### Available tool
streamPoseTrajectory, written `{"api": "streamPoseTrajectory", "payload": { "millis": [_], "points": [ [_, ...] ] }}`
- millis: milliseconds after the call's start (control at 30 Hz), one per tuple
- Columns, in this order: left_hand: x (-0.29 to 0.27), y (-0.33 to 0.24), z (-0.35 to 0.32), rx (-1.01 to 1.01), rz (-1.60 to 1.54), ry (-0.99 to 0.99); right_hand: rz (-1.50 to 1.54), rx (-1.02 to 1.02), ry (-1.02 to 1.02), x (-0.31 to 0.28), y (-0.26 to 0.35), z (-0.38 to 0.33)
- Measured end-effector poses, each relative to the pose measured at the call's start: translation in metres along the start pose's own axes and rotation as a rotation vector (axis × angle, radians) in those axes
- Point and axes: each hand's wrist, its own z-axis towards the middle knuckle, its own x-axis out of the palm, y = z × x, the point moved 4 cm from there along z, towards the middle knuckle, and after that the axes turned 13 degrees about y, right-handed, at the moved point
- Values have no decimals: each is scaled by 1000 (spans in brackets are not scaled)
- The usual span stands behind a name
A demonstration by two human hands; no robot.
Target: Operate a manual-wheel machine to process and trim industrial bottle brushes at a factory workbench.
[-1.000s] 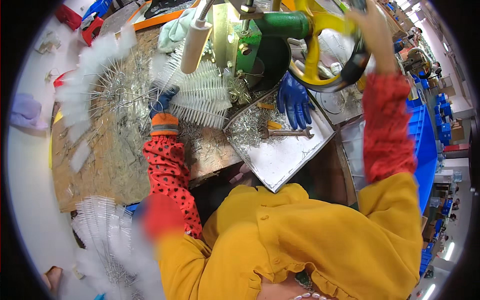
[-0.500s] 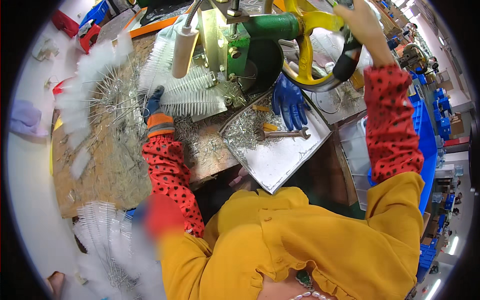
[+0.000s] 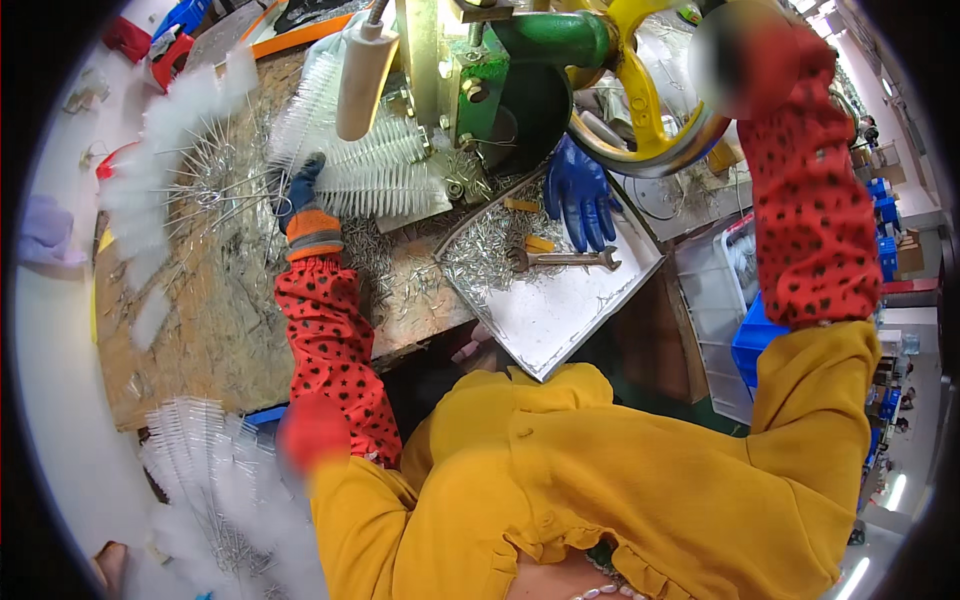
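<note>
My left hand [image 3: 303, 195], in a blue and orange glove, is closed on a white-bristled brush [image 3: 375, 160] whose bristles fan out toward the green press [image 3: 480, 95]. More white brushes lie just beyond that hand. At the upper right, my right hand [image 3: 738, 62] is beside the rim of the press's yellow handwheel [image 3: 645, 100]; a blur covers its fingers, so its grip is hidden. A white cylinder [image 3: 366, 85] hangs at the press's left side.
A white tray [image 3: 545, 335] holds metal pins, a wrench [image 3: 565, 260] and a blue glove [image 3: 582, 195]. Finished-looking brushes with wire stems [image 3: 205, 185] fan out on the worn wooden table [image 3: 170, 375]. More brushes [image 3: 215, 480] lie lower left. Plastic bins [image 3: 755, 340] stand at right.
My right hand has moved right and slightly down, and the handwheel has turned. My left hand has shifted slightly down and left, still on the brush.
</note>
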Motion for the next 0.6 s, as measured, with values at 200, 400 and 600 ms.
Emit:
{"api": "streamPoseTrajectory", "payload": {
  "millis": [200,400,600],
  "points": [
    [0,-25,-28,-136,-8,-71,1026,993,-739,-47,218,-87],
    [-2,-22,-19,-6,-203,-28,822,924,-471,-68,174,-69],
    [-14,-7,16,69,-275,-199,573,828,-211,-72,121,-48]
  ]
}}
